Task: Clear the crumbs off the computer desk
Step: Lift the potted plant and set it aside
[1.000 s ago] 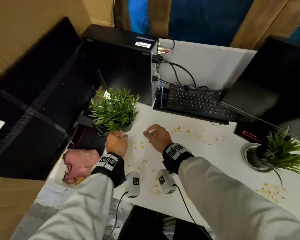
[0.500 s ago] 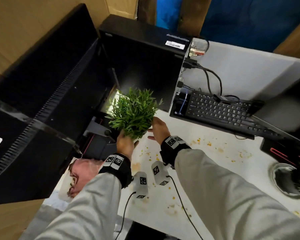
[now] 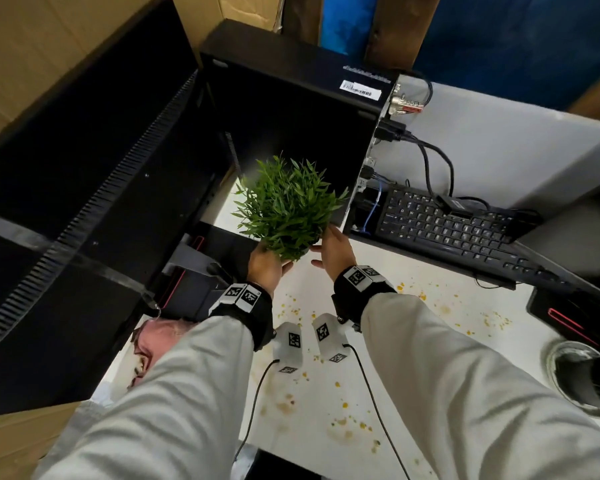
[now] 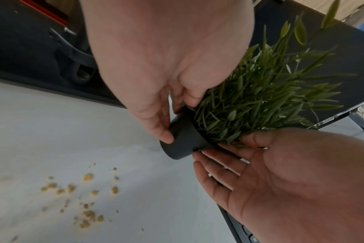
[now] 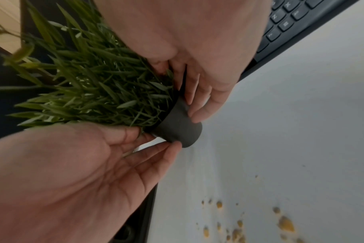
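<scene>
- The crumbs [image 3: 347, 422] lie scattered on the white desk [image 3: 440, 344], on the person's side of the potted plant [image 3: 288, 207] and below it; more crumbs lie to its right, in front of the keyboard [image 3: 447, 230].
- The potted plant is held in the air above the desk, tilted, with its long axis leaning from the dark pot [image 4: 183, 139] up and away toward the computer case [image 3: 291, 109].
- The left hand [image 3: 267, 266] touches the pot from the left; its fingers [image 5: 156, 156] are almost straight, only the tips against the pot wall.
- The right hand [image 3: 333, 251] is on the opposite side, fingers [image 5: 199, 105] pressed flat on the pot near the rim. Both hands seem equally near.
- I judge the plant is being moved aside so the crumbs can be wiped.
- A white label is on top of the computer case, behind the plant; its writing is too small to read.
</scene>
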